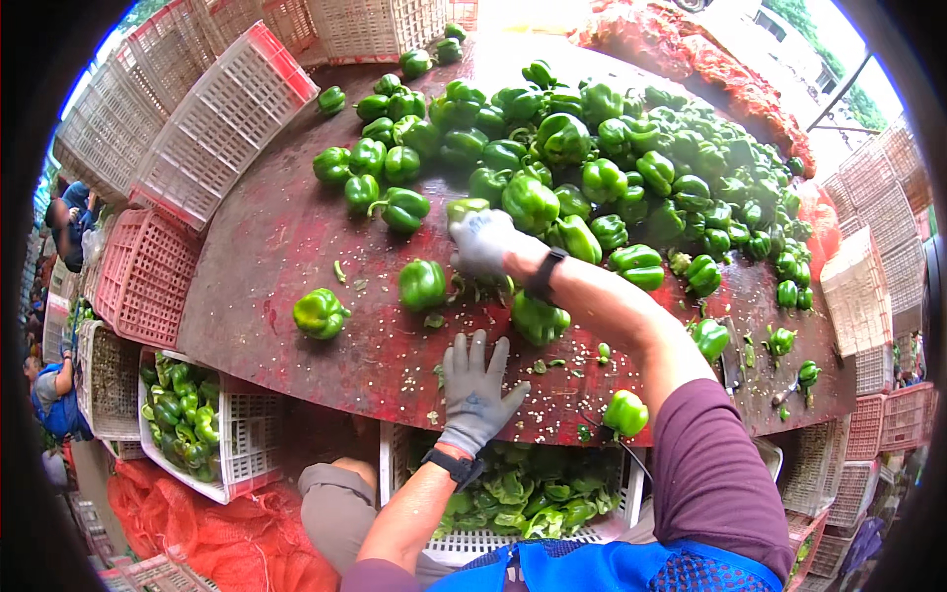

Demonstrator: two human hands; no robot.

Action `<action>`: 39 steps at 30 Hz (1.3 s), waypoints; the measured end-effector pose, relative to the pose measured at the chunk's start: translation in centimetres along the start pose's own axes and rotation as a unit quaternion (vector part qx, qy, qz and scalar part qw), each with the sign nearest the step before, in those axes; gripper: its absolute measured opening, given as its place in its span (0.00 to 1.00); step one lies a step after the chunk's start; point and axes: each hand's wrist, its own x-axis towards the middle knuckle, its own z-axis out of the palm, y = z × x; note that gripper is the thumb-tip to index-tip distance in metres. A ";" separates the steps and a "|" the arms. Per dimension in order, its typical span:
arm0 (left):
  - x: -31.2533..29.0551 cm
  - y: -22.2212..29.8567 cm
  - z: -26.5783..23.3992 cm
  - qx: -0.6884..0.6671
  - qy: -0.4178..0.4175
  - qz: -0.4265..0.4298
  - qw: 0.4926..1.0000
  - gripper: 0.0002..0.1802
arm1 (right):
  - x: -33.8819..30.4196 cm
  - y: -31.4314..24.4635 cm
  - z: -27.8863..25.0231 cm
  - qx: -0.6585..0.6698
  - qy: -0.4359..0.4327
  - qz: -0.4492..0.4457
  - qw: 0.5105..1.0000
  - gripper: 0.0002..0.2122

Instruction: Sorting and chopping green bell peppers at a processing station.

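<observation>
My left hand point(474, 390), in a grey glove, lies flat with fingers spread on the dark red table point(266, 266) near its front edge, holding nothing. My right hand point(480, 240), also gloved, reaches forward and closes over a green bell pepper point(466, 208) at the near edge of a big heap of green peppers point(612, 168). Single peppers lie close by: one point(422, 283) just left of the right hand, one point(321, 313) farther left, one point(539, 319) under my right forearm, and one point(625, 412) at the table's front edge.
A white crate point(237, 434) with green peppers stands at the lower left; another white crate point(523, 498) of pepper pieces sits below the table edge. Empty pink and white crates point(222, 118) lean along the left and back. Red mesh sacks point(197, 533) lie on the floor. Other people are at the far left.
</observation>
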 end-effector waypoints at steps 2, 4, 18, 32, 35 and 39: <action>-0.1 0.0 0.0 -0.001 0.007 0.003 1.000 0.43 | -3.5 0.6 0.1 0.027 -0.052 -0.020 0.998 0.21; -0.1 0.1 -0.1 0.002 0.011 0.010 1.000 0.43 | -6.1 2.7 -0.7 0.067 -0.118 -0.055 0.989 0.21; 0.2 0.8 0.8 0.017 -0.003 0.013 1.000 0.41 | -0.9 19.1 -5.8 0.254 0.270 0.271 0.888 0.21; -0.7 1.6 0.5 -0.169 0.200 0.009 0.965 0.41 | -30.4 2.5 -6.5 0.699 0.175 -0.055 0.691 0.33; -4.0 10.0 -6.4 -0.662 -0.093 -0.086 0.739 0.38 | -38.3 -0.6 -4.5 0.711 0.097 -0.054 0.695 0.30; -12.2 18.0 -6.5 -0.844 -0.298 -0.112 0.432 0.33 | -47.4 -7.7 -2.9 0.811 0.094 0.040 0.577 0.21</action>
